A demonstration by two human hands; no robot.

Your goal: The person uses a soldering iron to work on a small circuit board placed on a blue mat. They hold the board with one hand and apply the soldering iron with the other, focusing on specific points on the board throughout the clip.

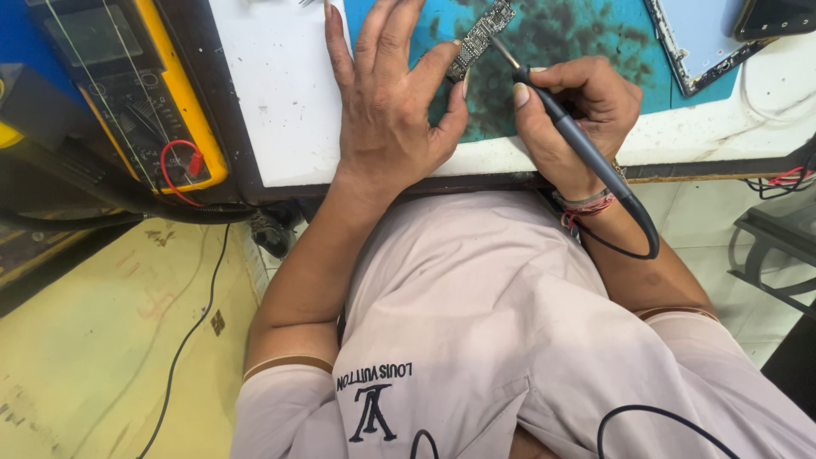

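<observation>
From the head camera, my left hand (387, 110) lies flat on the tabletop (280, 93) near its front edge, fingers spread, with the thumb and forefinger pinching the lower end of a narrow circuit board (478, 38). The board lies tilted on the stained teal mat (561, 42), which covers the tabletop's middle towards the back edge. My right hand (574, 106) is clamped around a dark soldering iron (561, 119), held like a pen, its thin tip touching the board's right side. The iron's cord (637, 246) loops down past my wrist, over the front edge. At the tabletop's right back corner lies a phone frame (701, 42). Left of the tabletop stands a yellow meter (127, 85) with a red lead (174, 170).
</observation>
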